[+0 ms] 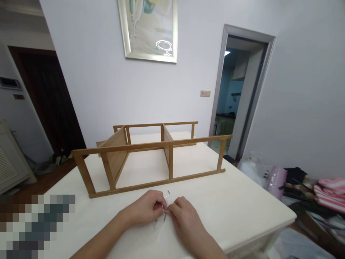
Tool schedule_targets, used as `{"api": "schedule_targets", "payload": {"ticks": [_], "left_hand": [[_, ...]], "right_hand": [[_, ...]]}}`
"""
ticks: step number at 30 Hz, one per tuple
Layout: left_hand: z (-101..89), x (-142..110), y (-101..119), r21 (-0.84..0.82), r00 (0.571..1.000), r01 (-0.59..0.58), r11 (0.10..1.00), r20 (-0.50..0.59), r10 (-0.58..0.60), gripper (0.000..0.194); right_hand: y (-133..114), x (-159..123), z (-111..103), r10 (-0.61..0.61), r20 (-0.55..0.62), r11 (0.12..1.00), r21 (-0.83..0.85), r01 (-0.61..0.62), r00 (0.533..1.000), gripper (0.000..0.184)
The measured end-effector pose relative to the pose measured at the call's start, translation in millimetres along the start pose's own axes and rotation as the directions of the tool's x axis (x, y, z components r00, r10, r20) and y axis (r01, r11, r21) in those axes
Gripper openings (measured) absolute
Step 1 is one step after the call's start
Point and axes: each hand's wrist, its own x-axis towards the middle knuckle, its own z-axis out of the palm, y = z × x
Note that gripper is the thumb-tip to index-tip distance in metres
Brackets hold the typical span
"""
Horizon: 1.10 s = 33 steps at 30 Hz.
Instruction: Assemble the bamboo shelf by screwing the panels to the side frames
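My left hand [151,208] and my right hand [185,217] meet low over the white table, each closed in a pinch. Between and just below their fingertips are small brass-coloured pieces [165,216] that look like screws. A bit of clear plastic [157,226] shows under them, too faint to make out fully. A thin L-shaped hex key [167,194] sticks out beyond the left fingers; whether it is gripped or lies on the table I cannot tell. Behind my hands, a wooden shelf frame [170,162] lies on its side with two panels fitted across it.
The white tabletop [242,201] reaches toward the wall. A framed picture [151,59] hangs above. At right is a doorway [225,72], with a purple roll [276,181] and striped cloth [332,194] beside the table. A blurred patch covers the lower left.
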Motion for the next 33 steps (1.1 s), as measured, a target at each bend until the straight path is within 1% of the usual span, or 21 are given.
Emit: {"api": "schedule_targets", "payload": {"ticks": [2,6,11,16,21,23,25,28,30,33], "left_hand": [[1.0,-1.0,-1.7,0.021,1.0,0.002,1.0,0.005,-0.002,0.025],[2.7,-0.7,-2.5,0.047,0.999,0.047,0.998,0.001,-0.047,0.021],[5.5,0.8,-2.9,0.056,0.999,0.048,0.997,-0.023,-0.047,0.016],[1.2,1.0,-1.6,-0.036,0.994,0.103,0.994,0.045,-0.101,0.022],[-5.9,0.6,1.9,-0.141,0.993,0.098,0.985,0.073,-0.089,0.027],[-7.2,1.2,0.4,-0.157,0.995,0.092,0.983,0.062,-0.083,0.029],[-6.8,2.6,-3.4,-0.161,0.996,0.091,0.983,0.039,-0.086,0.03],[-3.2,6.6,-11.4,-0.134,0.994,0.102,0.986,-0.023,-0.106,0.028],[0.4,10.2,-16.7,-0.079,0.986,0.108,0.991,-0.119,-0.117,0.026],[5.2,16.5,-22.8,0.052,0.947,0.115,0.992,-0.309,-0.093,0.023]], "right_hand": [[0.4,-1.3,0.7,-0.029,0.001,0.999,-0.014,0.029,1.0,0.019],[-1.3,-2.6,0.8,-0.028,-0.009,1.0,-0.013,0.028,1.0,0.021],[2.0,-1.1,4.2,-0.066,0.044,0.998,0.027,0.064,0.997,0.02],[8.4,0.3,11.2,-0.057,0.065,0.998,0.013,0.057,0.996,0.012],[8.0,1.1,13.6,-0.08,0.069,0.996,-0.024,0.082,0.994,0.015],[7.3,1.8,13.9,-0.088,0.077,0.994,-0.053,0.092,0.993,0.014],[6.4,3.4,13.1,-0.1,0.101,0.989,-0.095,0.109,0.99,0.012],[3.9,7.5,8.9,-0.15,0.181,0.977,-0.121,0.174,0.972,0.014],[1.8,10.3,4.7,-0.189,0.24,0.972,-0.094,0.216,0.952,0.019],[0.6,13.4,-2.8,-0.192,0.273,0.978,-0.027,0.207,0.943,0.027]]}}
